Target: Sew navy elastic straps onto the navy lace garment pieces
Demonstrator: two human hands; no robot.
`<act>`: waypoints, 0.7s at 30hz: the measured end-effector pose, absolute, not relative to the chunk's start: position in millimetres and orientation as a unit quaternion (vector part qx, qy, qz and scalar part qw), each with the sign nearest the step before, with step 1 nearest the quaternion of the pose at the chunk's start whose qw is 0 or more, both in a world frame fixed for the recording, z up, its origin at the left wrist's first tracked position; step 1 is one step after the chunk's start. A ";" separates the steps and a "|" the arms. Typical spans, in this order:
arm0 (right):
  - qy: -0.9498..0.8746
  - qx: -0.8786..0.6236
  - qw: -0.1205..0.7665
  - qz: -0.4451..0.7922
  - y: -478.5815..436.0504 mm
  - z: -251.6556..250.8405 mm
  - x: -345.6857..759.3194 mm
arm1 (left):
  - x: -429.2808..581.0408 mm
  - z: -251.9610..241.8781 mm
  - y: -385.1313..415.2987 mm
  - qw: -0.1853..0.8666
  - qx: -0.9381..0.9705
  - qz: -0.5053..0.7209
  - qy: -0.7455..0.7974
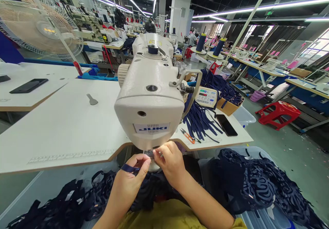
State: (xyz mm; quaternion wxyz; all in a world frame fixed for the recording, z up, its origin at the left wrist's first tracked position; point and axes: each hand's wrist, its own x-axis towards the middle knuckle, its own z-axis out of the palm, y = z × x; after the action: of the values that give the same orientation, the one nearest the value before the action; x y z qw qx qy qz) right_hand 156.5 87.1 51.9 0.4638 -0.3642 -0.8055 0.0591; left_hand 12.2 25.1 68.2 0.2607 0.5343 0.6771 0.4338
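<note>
Below the head of a white sewing machine (149, 109), both my hands are close together at the needle area. My left hand (132, 174) is closed in a pinch on a narrow navy strap (128, 168), which loops out over its fingers. At the presser foot, my right hand (171, 162) pinches with thumb and forefinger; what lies between those fingertips is too small to make out. The machine head hides part of the needle area. Dark fabric (154, 188) hangs beneath my hands.
Navy straps (197, 119), orange thread snips (188, 136), a black phone (226, 125) and a control panel (206, 97) lie right of the machine. Bins of navy garments (257, 184) stand below the table edge. A red stool (279, 114) is at right, a fan (43, 27) at left.
</note>
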 end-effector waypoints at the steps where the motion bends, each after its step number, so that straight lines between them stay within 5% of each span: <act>1: -0.805 -0.364 0.465 0.057 87.2 52.1 156.2 | 12.4 69.1 24.9 0.259 0.534 0.434 0.678; 21: -0.804 -0.367 0.465 0.055 87.0 54.0 155.5 | 12.3 70.0 23.9 0.257 0.535 0.433 0.679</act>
State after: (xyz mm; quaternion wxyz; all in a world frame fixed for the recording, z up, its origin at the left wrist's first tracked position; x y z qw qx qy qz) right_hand 155.5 87.0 54.0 0.4650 -0.3673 -0.8036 0.0548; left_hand 12.3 23.9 70.0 0.2573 0.5346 0.6788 0.4327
